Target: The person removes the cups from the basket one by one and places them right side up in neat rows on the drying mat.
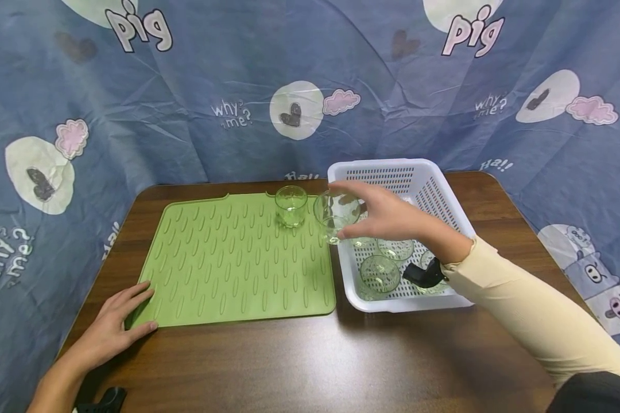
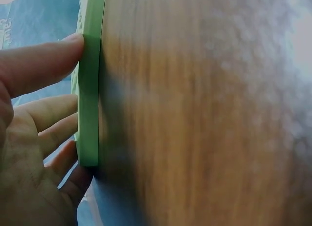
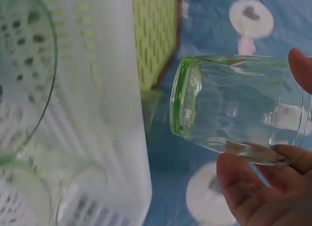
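My right hand (image 1: pixel 387 212) grips a clear, green-tinted drinking glass (image 3: pixel 234 109) near its rim, thumb on one side and fingers on the other. In the head view this glass hangs between the basket's left wall and the right end of the green ribbed mat (image 1: pixel 227 258). Another such glass (image 1: pixel 291 207) stands upright at the mat's back right. At the mat's front left corner rests my left hand (image 1: pixel 116 327), its fingers spread and fairly straight. The left wrist view shows the thumb and fingertips touching the mat's edge (image 2: pixel 90 99).
A white perforated plastic basket (image 1: pixel 348 281) stands right of the mat, with several more glasses (image 1: pixel 379 274) inside. Both lie on a dark brown wooden table (image 1: pixel 289 361). Behind the table hangs a blue printed cloth (image 1: pixel 227 69).
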A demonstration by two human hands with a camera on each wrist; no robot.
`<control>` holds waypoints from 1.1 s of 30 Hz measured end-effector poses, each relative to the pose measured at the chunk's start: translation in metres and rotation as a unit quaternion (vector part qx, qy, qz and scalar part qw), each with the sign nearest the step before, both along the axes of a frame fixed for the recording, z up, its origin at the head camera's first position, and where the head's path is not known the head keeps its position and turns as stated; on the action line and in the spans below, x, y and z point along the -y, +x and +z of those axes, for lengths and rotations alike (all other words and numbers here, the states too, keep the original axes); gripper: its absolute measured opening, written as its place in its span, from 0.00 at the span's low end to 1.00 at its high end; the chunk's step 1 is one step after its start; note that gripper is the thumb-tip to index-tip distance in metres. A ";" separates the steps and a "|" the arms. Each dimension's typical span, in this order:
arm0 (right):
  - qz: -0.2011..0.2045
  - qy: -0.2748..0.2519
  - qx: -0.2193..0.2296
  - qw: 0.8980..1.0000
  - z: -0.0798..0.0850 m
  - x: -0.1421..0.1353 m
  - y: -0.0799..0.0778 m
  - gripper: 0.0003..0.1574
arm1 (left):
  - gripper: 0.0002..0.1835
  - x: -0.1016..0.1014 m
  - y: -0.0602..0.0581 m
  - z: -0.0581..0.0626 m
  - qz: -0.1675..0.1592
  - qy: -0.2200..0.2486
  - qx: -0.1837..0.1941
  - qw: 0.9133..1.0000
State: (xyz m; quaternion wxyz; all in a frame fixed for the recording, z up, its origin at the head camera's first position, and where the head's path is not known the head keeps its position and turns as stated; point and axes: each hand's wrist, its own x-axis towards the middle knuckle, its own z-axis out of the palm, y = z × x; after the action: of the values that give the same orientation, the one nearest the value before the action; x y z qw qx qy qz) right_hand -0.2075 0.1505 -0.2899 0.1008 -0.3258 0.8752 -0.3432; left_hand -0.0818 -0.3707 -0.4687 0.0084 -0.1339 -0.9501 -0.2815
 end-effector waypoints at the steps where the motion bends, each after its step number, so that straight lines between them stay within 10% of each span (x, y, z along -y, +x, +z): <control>1: 0.007 0.003 0.003 1.000 -0.001 0.006 0.000 0.56 | 0.38 0.000 0.000 0.000 0.000 0.000 0.001 1.000; 15: 0.077 -0.007 0.016 0.997 -0.017 0.078 -0.004 0.57 | 0.38 -0.003 -0.001 0.004 -0.002 0.001 0.016 1.000; 33: 0.051 0.012 0.035 0.998 -0.053 0.113 -0.016 0.58 | 0.38 -0.001 0.002 0.000 0.001 0.000 0.001 1.000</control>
State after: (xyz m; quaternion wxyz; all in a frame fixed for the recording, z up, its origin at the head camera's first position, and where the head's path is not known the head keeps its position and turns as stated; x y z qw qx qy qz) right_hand -0.2239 0.0380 -0.3426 0.1528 -0.3568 0.8572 -0.3386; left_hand -0.0794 -0.3697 -0.4685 0.0082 -0.1326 -0.9503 -0.2815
